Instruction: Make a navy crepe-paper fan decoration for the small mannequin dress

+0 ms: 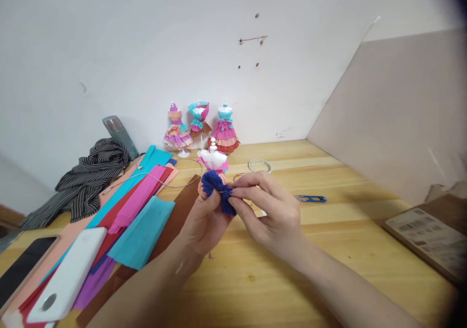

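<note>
My left hand [204,223] grips the blue paper [211,181] at its gathered middle, thumb on top, while my right hand [279,216] pinches its right side between thumb and fingertips, all above the table [310,284] and just on the near side of the white mannequin [214,159]. To do this well, I think I should press the left thumb firmly so the folds don't slip, and work the right fingertips lightly, since such thin, crinkled paper could tear if tugged.
</note>
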### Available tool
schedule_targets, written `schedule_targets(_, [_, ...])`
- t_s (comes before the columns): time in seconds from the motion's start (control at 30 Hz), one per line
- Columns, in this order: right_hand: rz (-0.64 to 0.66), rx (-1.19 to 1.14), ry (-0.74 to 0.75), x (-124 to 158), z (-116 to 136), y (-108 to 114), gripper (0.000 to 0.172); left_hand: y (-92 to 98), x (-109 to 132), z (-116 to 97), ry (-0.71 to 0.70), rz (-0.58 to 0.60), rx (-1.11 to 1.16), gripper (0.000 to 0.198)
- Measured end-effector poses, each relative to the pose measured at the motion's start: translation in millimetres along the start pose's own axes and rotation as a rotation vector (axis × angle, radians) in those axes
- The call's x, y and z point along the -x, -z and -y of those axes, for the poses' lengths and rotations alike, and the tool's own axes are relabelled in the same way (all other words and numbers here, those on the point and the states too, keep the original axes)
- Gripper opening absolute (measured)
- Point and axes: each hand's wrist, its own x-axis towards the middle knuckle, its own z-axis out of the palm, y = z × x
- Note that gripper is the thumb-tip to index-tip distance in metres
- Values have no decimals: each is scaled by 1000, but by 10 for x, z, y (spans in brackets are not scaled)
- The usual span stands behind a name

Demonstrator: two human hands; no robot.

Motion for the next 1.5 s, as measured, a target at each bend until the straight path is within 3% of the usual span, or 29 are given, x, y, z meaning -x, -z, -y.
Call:
schedule_targets(0.2, [-16,-25,-50,0,-22,5,13,8,-3,22,42,-36,140,33])
schedule_targets(0.47, [46,90,125,-7,-94,13,15,-49,-8,-35,6,26,200,30])
schedule_targets(0.67, [-20,-42,28,13,-90,6,22,-52,-21,-27,-40,-36,201,28])
schedule_targets(0.77, [6,-94,-18,6,-75,5,22,-50,-22,-21,-47,-29,144,27])
schedule_targets(0.97, [90,-258,-260,-6,-113,10,13,-44,-17,-8,-87,-5,82,30])
schedule_targets(1.07, [73,-321,-338,-9,-142,10,11,-35,-21,5,-109,9,74,31])
schedule_targets(1.33, [115,-254,-268,-67,-149,72,14,-13,-36,18,-95,9,14,37])
schedule_targets(1.5, [124,-251,-317,-79,-133,98,12,15,-43,31,-118,-4,-69,35])
